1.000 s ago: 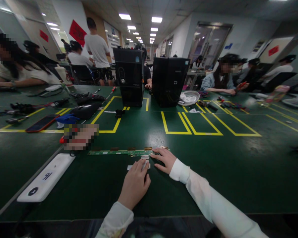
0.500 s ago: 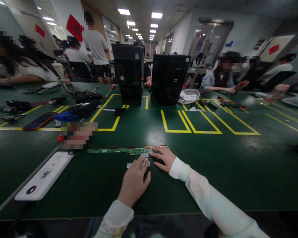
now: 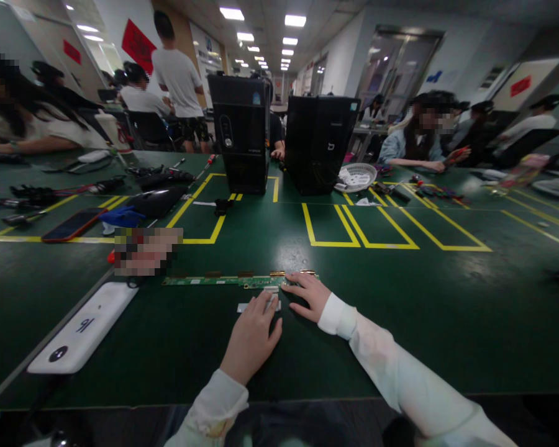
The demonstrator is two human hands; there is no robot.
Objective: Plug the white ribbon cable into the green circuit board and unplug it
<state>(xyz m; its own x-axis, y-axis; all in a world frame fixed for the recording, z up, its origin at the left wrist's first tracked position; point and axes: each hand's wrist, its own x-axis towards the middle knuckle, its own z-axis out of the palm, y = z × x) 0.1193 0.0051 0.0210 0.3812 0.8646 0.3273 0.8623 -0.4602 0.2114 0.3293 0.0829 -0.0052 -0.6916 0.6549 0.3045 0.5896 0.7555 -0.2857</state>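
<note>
A long, narrow green circuit board [image 3: 214, 281] lies across the green table, with copper-coloured tabs along its far edge. My right hand [image 3: 313, 299] is open, its fingers spread and the fingertips resting on the board's right part. Just below the board, my left hand [image 3: 252, 334] reaches over a pale flat strip [image 3: 243, 307], which looks like a ribbon cable. Its fingers are stretched out on the strip near a white connector [image 3: 271, 289] at the board's near edge. Those fingers hide part of the strip, and I cannot tell whether it is joined to the board.
A white power bank-like device [image 3: 81, 329] lies at left, near a phone [image 3: 73, 225] and cables. Two black computer towers [image 3: 242, 136] stand at the back, beside a white basket [image 3: 355, 178]. Yellow tape [image 3: 335, 244] marks the table [image 3: 400, 323]. People sit around it.
Both hands keep nearly the same place on the board and strip. The camera view has tilted very slightly.
</note>
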